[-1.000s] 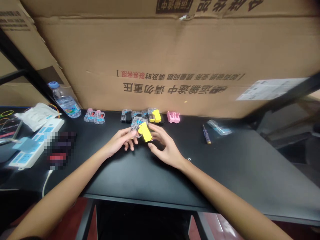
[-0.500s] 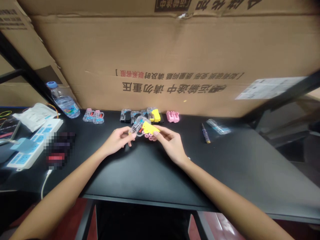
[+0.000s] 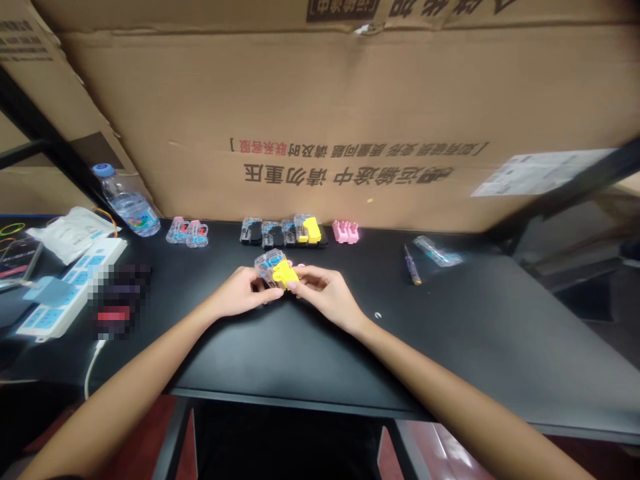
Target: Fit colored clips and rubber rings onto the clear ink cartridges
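Observation:
Both hands meet at the middle of the black table. My left hand [image 3: 245,293] is closed on a small clear plastic toy gun [image 3: 266,261] with blue parts inside. My right hand [image 3: 327,293] pinches a yellow plastic cover [image 3: 286,273] at its lower right edge. The cover overlaps the right part of the clear body; whether it is seated there I cannot tell. Pink rings [image 3: 301,266] show partly behind the right fingers. Beyond the hands, several clear toy guns [image 3: 273,233] with black grips lie in a row, and one has a yellow cover [image 3: 312,229].
Two clear pieces with pink parts [image 3: 197,233] lie left of the row, pink plastic parts [image 3: 346,232] right of it. Further right are a screwdriver [image 3: 412,265] and a clear packet [image 3: 438,252]. A water bottle [image 3: 133,207] and a power strip [image 3: 75,287] stand left. Cardboard [image 3: 350,100] walls the back.
The clear toy gun and yellow cover have come down toward me and turned, now overlapping more. My hands have drawn closer together. A small white ring by my right wrist is now fully uncovered.

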The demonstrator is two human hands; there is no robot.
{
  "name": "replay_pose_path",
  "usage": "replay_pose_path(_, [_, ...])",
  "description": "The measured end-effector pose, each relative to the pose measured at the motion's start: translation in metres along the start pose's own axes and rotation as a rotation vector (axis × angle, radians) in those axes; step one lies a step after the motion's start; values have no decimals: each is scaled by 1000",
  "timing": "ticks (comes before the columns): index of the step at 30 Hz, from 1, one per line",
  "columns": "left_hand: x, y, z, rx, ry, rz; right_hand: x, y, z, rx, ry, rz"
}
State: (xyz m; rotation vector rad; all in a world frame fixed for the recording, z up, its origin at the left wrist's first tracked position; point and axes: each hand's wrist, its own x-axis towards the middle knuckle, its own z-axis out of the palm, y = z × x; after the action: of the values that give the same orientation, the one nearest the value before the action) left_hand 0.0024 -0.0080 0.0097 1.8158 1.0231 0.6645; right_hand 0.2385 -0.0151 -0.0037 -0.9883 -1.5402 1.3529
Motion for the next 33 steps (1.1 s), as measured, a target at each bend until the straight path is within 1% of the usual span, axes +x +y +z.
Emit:
replay_pose_path(5, [1, 3, -1, -34, 27, -47, 2, -2, -1, 18, -15, 18])
replay_pose_path(8, [1, 5, -8, -77, 43, -48, 4, -9, -9, 13, -5, 50])
replay_pose_path(10, [1, 7, -14, -102, 113, -32, 7, -12, -17, 24, 62, 46])
replay_pose_path(12, [2, 8, -18, -113, 218, -11, 9, -12, -22, 59, 163, 13])
replay_pose_path(14, [3, 7, -17, -119, 280, -3, 10, -9, -23, 96, 224, -15])
replay_pose_path(16, [3, 5, -10, -118, 240, -17, 8, -4, -17, 108, 191, -12])
replay_pose_path(18, [3, 4, -2, -112, 133, -36, 6, -1, -10, 110, 109, 4])
replay_pose_path(19, [3, 4, 0, -112, 97, -41, 6, -1, -8, 109, 75, 8])
replay_pose_path(20, [3, 5, 0, -114, 86, -40, 6, -2, -7, 108, 59, 6])
replay_pose_path(21, [3, 6, -2, -114, 99, -32, 6, -5, -8, 107, 64, -1])
replay_pose_path(22, [3, 7, -5, -115, 137, -17, 7, -7, -10, 105, 87, -11])
replay_pose_path(24, [2, 9, -13, -119, 239, 9, 9, -11, -17, 100, 172, -42])
replay_pose_path(25, [2, 9, -16, -117, 271, 14, 10, -11, -20, 98, 217, -57])
replay_pose_path(26, [2, 9, -16, -113, 283, 12, 10, -11, -22, 94, 250, -68])
replay_pose_path(27, [2, 8, -15, -104, 270, 2, 10, -9, -22, 89, 257, -68])
replay_pose_path(28, [2, 7, -12, -93, 238, -11, 9, -7, -20, 85, 236, -59])
replay_pose_path(31, [2, 4, -1, -64, 105, -40, 6, -2, -11, 83, 91, 3])
replay_pose_path(33, [3, 4, 1, -71, 87, -28, 6, -4, -9, 92, 40, 29])
